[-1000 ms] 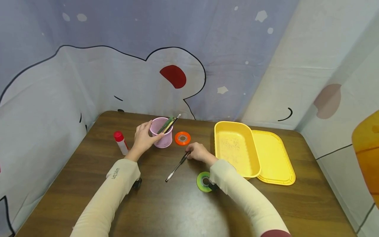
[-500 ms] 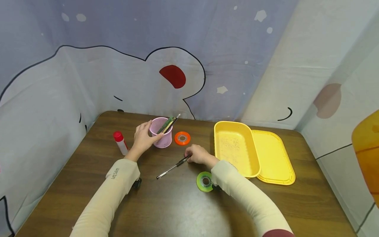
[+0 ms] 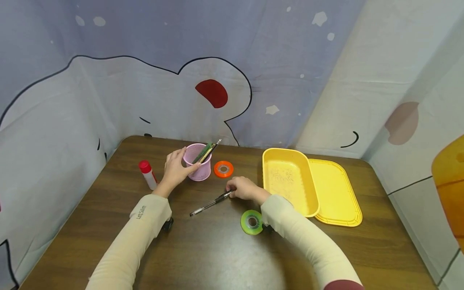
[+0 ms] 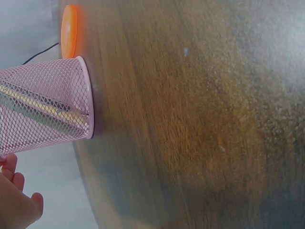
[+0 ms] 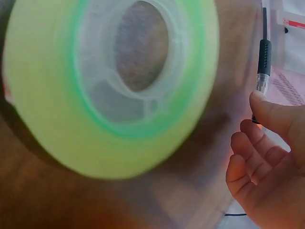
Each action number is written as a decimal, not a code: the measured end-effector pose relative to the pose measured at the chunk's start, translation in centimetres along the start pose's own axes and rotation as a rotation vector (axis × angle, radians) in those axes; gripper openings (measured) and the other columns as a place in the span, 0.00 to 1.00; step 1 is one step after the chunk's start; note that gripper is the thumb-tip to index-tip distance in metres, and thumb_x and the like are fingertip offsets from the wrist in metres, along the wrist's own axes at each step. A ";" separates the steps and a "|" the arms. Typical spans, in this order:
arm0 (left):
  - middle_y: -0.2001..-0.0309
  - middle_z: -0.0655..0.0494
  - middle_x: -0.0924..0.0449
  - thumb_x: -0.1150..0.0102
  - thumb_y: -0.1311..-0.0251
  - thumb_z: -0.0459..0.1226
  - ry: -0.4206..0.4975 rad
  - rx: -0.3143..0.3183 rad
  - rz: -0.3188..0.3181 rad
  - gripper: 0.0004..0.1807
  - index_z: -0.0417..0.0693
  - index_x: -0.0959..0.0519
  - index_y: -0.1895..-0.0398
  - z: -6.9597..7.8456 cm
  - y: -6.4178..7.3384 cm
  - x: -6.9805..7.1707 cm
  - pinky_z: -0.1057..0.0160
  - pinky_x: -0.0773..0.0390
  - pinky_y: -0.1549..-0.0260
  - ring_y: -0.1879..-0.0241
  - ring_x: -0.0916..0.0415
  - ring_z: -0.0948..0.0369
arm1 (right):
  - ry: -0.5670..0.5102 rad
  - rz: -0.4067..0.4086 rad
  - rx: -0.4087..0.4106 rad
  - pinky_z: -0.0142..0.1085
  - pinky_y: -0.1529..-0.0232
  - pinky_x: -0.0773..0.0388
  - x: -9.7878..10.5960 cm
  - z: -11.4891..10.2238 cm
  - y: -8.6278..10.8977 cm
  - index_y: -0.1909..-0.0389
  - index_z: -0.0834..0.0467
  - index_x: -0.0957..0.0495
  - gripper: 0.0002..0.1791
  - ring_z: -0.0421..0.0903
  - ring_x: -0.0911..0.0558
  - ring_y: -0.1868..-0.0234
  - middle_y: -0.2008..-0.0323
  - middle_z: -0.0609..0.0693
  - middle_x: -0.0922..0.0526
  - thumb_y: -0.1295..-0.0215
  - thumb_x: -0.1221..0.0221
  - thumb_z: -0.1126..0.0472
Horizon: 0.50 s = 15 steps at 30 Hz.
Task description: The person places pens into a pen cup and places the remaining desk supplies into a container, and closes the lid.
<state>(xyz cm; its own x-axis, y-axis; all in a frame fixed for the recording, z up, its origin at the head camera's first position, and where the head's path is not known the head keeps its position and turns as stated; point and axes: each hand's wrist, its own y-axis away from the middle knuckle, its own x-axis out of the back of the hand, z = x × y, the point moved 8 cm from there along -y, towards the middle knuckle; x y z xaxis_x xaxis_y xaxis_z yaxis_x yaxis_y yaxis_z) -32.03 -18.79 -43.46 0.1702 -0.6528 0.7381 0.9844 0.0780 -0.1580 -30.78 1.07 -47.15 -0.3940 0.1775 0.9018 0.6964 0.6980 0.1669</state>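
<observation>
My left hand holds the pink mesh pen holder by its left side, the thumb lying across the front near the rim. Inside the holder lean a green pencil-like stick and a couple of slim pens or pencils; the left wrist view shows them through the mesh. My right hand pinches one end of a clear pen with a black grip between thumb and fingers, its other end pointing left toward me. In the right wrist view the thumb presses on the pen near its tip.
An orange tape roll lies right of the pen holder. A green tape roll lies close to my right wrist. At the left stands a red-capped glue stick. A yellow tray overlaps its yellow lid at the right.
The pen's free end has swung left and slightly away from me as my right hand turned it. My left hand and the pen holder have stayed put.
</observation>
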 end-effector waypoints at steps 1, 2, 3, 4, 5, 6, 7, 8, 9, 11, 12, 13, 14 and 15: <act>0.39 0.43 0.42 0.40 0.55 0.56 -0.001 -0.002 0.001 0.48 0.43 0.45 0.35 0.0 0.0 0.0 0.43 0.45 0.44 0.38 0.52 0.46 | 0.007 0.007 0.007 0.30 0.70 0.36 0.3 -0.1 0.1 0.75 0.54 0.24 0.05 0.40 0.32 0.73 0.76 0.44 0.29 0.52 0.38 0.65; 0.39 0.42 0.42 0.40 0.55 0.56 -0.001 -0.004 0.001 0.47 0.43 0.45 0.35 0.0 0.0 0.0 0.43 0.45 0.44 0.38 0.52 0.46 | 0.014 0.012 0.016 0.30 0.70 0.36 0.6 -0.3 0.1 0.75 0.54 0.24 0.05 0.40 0.32 0.73 0.76 0.44 0.29 0.51 0.38 0.65; 0.39 0.42 0.42 0.40 0.55 0.56 0.000 -0.006 0.002 0.47 0.42 0.45 0.35 0.1 0.0 0.1 0.43 0.45 0.44 0.38 0.52 0.46 | 0.022 0.018 0.026 0.31 0.70 0.35 0.9 -0.4 0.2 0.75 0.54 0.24 0.05 0.40 0.32 0.73 0.76 0.44 0.29 0.51 0.38 0.65; 0.39 0.42 0.42 0.40 0.55 0.56 0.001 -0.007 0.001 0.47 0.42 0.45 0.35 0.1 0.0 0.1 0.43 0.45 0.44 0.38 0.52 0.46 | 0.029 0.027 0.032 0.31 0.70 0.35 1.3 -0.5 0.3 0.74 0.54 0.24 0.05 0.40 0.32 0.73 0.76 0.44 0.28 0.51 0.38 0.65; 0.39 0.42 0.42 0.40 0.55 0.56 0.002 -0.007 0.001 0.47 0.43 0.45 0.35 0.1 0.0 0.1 0.43 0.45 0.44 0.38 0.52 0.46 | 0.033 0.035 0.036 0.31 0.70 0.35 1.7 -0.7 0.4 0.74 0.54 0.24 0.04 0.40 0.31 0.73 0.76 0.44 0.28 0.51 0.38 0.65; 0.39 0.43 0.42 0.40 0.55 0.56 0.003 -0.006 0.000 0.47 0.43 0.45 0.35 0.1 0.0 0.1 0.43 0.45 0.44 0.38 0.52 0.46 | 0.031 0.043 0.037 0.31 0.70 0.34 2.2 -0.8 0.5 0.74 0.54 0.24 0.04 0.40 0.31 0.73 0.76 0.45 0.27 0.51 0.38 0.65; 0.39 0.42 0.42 0.40 0.55 0.56 0.003 -0.005 -0.001 0.47 0.43 0.46 0.35 0.1 0.0 0.1 0.43 0.45 0.44 0.38 0.52 0.46 | 0.032 0.052 0.039 0.31 0.69 0.34 2.6 -0.9 0.5 0.75 0.54 0.24 0.04 0.40 0.31 0.73 0.76 0.45 0.27 0.50 0.39 0.65; 0.38 0.42 0.42 0.40 0.55 0.56 0.005 -0.003 -0.003 0.47 0.42 0.46 0.35 0.2 0.0 0.1 0.43 0.45 0.44 0.38 0.52 0.46 | 0.032 0.060 0.041 0.32 0.69 0.33 3.0 -0.9 0.7 0.74 0.54 0.24 0.04 0.40 0.30 0.73 0.75 0.45 0.26 0.50 0.39 0.65; 0.38 0.42 0.42 0.40 0.55 0.56 0.007 -0.002 -0.004 0.47 0.42 0.46 0.34 0.2 0.0 0.1 0.43 0.46 0.44 0.38 0.52 0.46 | 0.030 0.067 0.038 0.32 0.69 0.33 3.4 -1.0 0.8 0.74 0.55 0.24 0.04 0.41 0.30 0.73 0.75 0.45 0.26 0.50 0.39 0.65; 0.38 0.42 0.43 0.40 0.55 0.56 0.008 0.001 -0.007 0.47 0.43 0.46 0.34 0.2 0.0 0.1 0.43 0.46 0.44 0.38 0.52 0.46 | 0.025 0.076 0.028 0.32 0.69 0.32 4.2 -1.1 1.0 0.74 0.54 0.23 0.03 0.41 0.29 0.73 0.74 0.45 0.25 0.49 0.39 0.64; 0.38 0.42 0.43 0.40 0.55 0.56 0.008 0.002 -0.009 0.48 0.43 0.46 0.34 0.2 0.1 0.1 0.43 0.46 0.44 0.38 0.52 0.46 | 0.025 0.079 0.024 0.32 0.69 0.32 4.6 -1.1 1.0 0.74 0.55 0.23 0.03 0.41 0.29 0.73 0.74 0.45 0.25 0.49 0.39 0.64; 0.38 0.42 0.43 0.40 0.55 0.56 0.007 0.003 -0.011 0.48 0.43 0.46 0.34 0.2 0.1 0.1 0.43 0.47 0.43 0.38 0.52 0.46 | 0.034 0.083 0.023 0.31 0.69 0.32 4.9 -1.1 1.1 0.74 0.54 0.23 0.03 0.41 0.29 0.72 0.73 0.45 0.25 0.49 0.39 0.64; 0.38 0.42 0.43 0.40 0.55 0.56 0.009 0.004 -0.011 0.47 0.43 0.46 0.34 0.2 0.1 0.1 0.43 0.47 0.43 0.37 0.52 0.46 | 0.040 0.086 0.021 0.31 0.69 0.31 5.3 -1.1 1.1 0.73 0.54 0.23 0.03 0.40 0.28 0.72 0.73 0.45 0.24 0.49 0.39 0.64; 0.38 0.42 0.43 0.40 0.55 0.56 0.007 0.005 -0.012 0.48 0.43 0.46 0.34 0.2 0.1 0.1 0.43 0.47 0.43 0.37 0.52 0.46 | 0.041 0.088 0.020 0.31 0.69 0.31 5.6 -1.1 1.1 0.73 0.55 0.23 0.03 0.41 0.28 0.72 0.72 0.46 0.24 0.49 0.39 0.63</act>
<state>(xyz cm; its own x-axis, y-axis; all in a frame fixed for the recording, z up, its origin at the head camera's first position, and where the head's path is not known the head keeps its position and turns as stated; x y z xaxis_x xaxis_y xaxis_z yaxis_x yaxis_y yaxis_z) -31.95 -18.72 -43.30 0.1580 -0.6593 0.7350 0.9865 0.0737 -0.1460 -31.59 2.11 -41.47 -0.3065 0.2104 0.9283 0.7153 0.6944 0.0788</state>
